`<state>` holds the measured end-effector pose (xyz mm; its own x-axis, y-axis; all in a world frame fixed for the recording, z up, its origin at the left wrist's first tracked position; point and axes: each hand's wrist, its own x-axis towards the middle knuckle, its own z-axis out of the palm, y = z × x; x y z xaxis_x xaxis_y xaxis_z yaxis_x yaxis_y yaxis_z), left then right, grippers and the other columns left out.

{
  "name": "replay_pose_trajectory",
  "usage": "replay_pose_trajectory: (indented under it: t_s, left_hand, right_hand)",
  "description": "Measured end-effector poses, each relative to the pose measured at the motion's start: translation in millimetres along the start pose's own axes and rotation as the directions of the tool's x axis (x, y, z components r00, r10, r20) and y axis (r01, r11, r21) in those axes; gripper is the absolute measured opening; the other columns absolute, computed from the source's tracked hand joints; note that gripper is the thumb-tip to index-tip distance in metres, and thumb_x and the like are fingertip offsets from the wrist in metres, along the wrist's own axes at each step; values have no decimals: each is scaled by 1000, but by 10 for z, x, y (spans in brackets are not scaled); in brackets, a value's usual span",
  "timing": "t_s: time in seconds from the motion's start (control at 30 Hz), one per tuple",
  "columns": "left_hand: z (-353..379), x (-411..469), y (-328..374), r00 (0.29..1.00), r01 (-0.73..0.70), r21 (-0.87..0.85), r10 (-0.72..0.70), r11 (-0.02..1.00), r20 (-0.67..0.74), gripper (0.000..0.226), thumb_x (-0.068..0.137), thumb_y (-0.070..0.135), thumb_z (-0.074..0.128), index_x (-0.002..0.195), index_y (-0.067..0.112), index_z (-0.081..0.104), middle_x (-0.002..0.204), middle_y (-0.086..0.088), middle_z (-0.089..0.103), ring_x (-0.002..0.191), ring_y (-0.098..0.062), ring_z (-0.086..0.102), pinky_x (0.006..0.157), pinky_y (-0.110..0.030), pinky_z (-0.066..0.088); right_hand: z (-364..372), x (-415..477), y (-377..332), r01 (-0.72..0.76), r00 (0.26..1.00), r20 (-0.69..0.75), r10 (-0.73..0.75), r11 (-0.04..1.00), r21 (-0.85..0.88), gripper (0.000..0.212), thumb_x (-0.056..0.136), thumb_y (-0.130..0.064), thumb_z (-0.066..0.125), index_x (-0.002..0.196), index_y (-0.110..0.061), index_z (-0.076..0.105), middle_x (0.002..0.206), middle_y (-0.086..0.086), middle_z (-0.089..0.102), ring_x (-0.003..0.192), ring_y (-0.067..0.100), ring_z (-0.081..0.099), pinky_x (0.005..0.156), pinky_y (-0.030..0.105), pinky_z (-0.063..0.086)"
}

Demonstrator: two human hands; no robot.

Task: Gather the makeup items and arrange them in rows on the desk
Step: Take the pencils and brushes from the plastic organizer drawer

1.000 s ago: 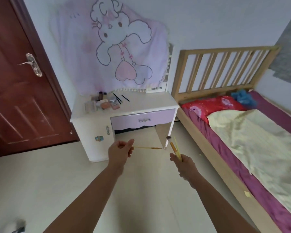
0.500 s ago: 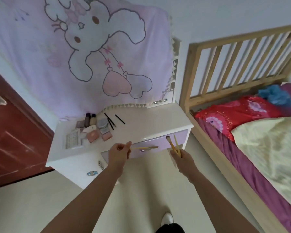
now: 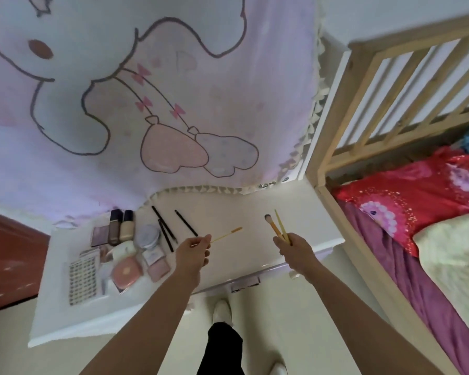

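Observation:
My left hand (image 3: 194, 251) pinches a thin yellow brush (image 3: 226, 234) that points right, above the white desk (image 3: 268, 217). Two yellow-handled brushes (image 3: 276, 228) stand upright in the grip of my right hand (image 3: 293, 249), over the desk's right half. On the left half lie bottles (image 3: 121, 227), a round tin (image 3: 147, 236), a pink compact (image 3: 125, 272), small boxes (image 3: 155, 262), a lash tray (image 3: 83, 278) and three black pencils (image 3: 165, 231).
A wooden bed frame (image 3: 344, 109) with a red pillow (image 3: 406, 196) and a purple sheet stands right of the desk. A pink cartoon blanket (image 3: 146, 90) hangs on the wall behind. At far left is a brown door (image 3: 8, 255). My shoes (image 3: 222, 309) are on the floor.
I have walked up to the desk, which now lies directly under my hands. Both hands hold the same brushes and have risen over the desktop.

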<state>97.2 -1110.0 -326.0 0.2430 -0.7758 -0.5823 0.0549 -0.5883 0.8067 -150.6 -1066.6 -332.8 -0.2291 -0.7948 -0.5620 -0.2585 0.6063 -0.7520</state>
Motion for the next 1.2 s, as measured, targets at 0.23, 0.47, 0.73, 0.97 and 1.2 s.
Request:
replay_pose_trajectory:
  t_s: [0.23,0.47,0.73,0.97,1.2]
  left_hand:
    - [50,1119,168,976,218,-153,-215,964,35,14,86,7,73,86,7,60,75,-9,61,65,-16,57,60,-26,50]
    - [-340,1645,361,965,216,-365,-254,906,-60,22,88,-11,60,81,8,51,84,-15,62,81,-25,67,65,-24,57]
    - [-517,1702,76,938,279,79,-254,957,-238,16,80,5,72,89,13,60,89,-10,70,80,-24,65,58,-28,45]
    - [-554,1758,190,969,242,302,-212,922,-129,19,83,18,57,98,10,63,87,-13,71,67,-22,60,50,-27,42]
    - [-702,1633,698,994,-110,597,90,795,63,23,99,31,42,112,20,58,93,0,66,76,-18,60,62,-30,48]
  right_hand:
    - [527,781,-307,-199,980,3,200,977,-71,22,94,-34,58,88,-13,60,76,0,62,58,13,49,54,25,38]
    - [1311,1352,-811,-182,968,142,205,970,-160,23,96,-35,54,94,-13,60,82,1,62,61,13,53,48,20,39]
    - [1986,1591,-1144,-75,958,242,156,947,-313,28,96,-40,51,104,-14,58,96,7,68,84,25,66,74,37,53]
    - [2144,1619,-1217,-77,947,258,190,916,-394,50,97,-35,53,144,-19,47,136,4,57,122,25,55,88,25,40]
    - [1868,1451,-1234,-15,981,174,88,923,-385,43,101,-34,48,142,-20,49,140,5,55,125,23,54,100,28,41]
